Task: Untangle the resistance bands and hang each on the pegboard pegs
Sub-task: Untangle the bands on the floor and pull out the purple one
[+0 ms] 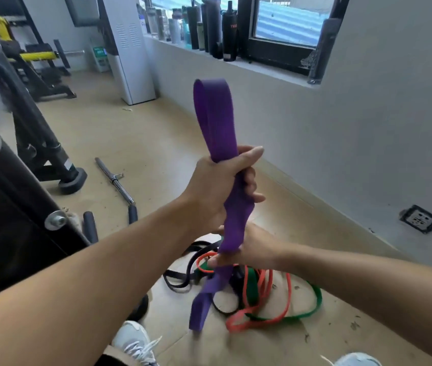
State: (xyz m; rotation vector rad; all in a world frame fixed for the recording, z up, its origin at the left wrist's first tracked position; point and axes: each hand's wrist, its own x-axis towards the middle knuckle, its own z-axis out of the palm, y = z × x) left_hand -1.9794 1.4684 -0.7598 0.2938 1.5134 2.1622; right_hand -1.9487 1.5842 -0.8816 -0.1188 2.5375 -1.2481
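Purple band (216,122) held upright — left hand (217,186) wraps it tight, right hand (249,249) pinches lower down; tangled bands (260,294) below on open floor (135,138).

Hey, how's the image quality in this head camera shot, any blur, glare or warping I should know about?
Head view: daylight from the window, soft shadows, no harsh glare; wide-angle warping bends the wall and window ledge; the lower end of the purple band is motion-blurred, while the left hand and right hand gripping it are fairly sharp.
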